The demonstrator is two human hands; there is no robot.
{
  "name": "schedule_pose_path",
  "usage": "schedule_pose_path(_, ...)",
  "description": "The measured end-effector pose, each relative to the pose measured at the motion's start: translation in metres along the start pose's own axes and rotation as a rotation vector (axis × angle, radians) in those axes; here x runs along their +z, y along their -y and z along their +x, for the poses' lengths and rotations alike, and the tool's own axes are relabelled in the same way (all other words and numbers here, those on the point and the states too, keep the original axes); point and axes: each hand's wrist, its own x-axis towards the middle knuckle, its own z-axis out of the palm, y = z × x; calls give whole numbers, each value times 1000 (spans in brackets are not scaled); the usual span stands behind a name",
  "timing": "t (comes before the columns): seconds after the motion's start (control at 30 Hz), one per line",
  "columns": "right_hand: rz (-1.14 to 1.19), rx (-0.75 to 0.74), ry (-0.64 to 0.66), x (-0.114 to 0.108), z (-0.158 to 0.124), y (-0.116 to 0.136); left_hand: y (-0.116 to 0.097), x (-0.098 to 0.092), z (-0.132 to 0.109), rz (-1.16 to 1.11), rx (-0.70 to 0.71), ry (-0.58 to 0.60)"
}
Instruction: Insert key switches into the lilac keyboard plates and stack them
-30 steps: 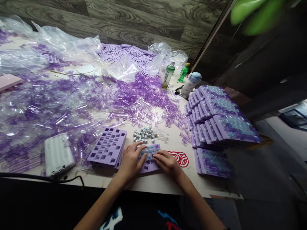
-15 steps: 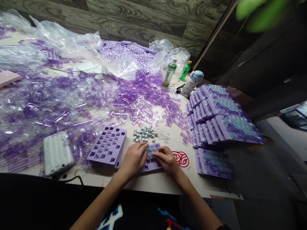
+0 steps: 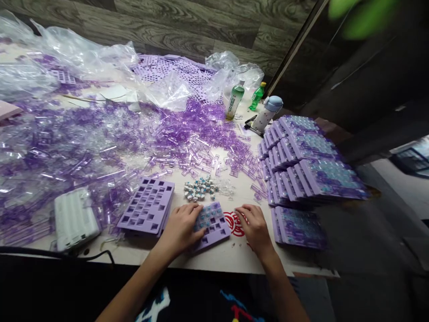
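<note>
My left hand lies on the left part of a purple switch plate at the table's front edge, fingers curled over it and pressing it down. Part of the plate's holes hold blue-white switches. My right hand rests on the table just right of the plate, over a red printed mark, fingers bent; whether it holds anything is hidden. A small heap of loose switches lies just beyond the plate. A stack of empty purple plates sits to the left of my left hand.
Filled plates are stacked at the right, with another stack nearer. Clear purple plastic pieces and plastic bags cover the table's left and back. A white ribbed box, two green bottles and a flask stand around.
My right hand has come off the plate and moved right onto the red mark. The plate now shows more of its surface. My left hand stays on it.
</note>
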Motion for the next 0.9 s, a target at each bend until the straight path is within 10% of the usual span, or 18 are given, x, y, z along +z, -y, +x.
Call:
schedule_pose_path(0.23, -25, 53, -129, -6, -12, 17, 5, 9, -12, -97, 118, -215)
schedule_pose_path(0.47, 430, 441, 201, 6, -6, 61, -11, -3, -23, 33, 351, -395)
schedule_pose_path(0.73, 732, 672, 227, 7, -4, 65, -22, -29, -10, -20, 66, -7)
schedule_pose_path(0.9, 741, 672, 185, 5, -6, 72, -26, -24, -6, 46, 20, 12)
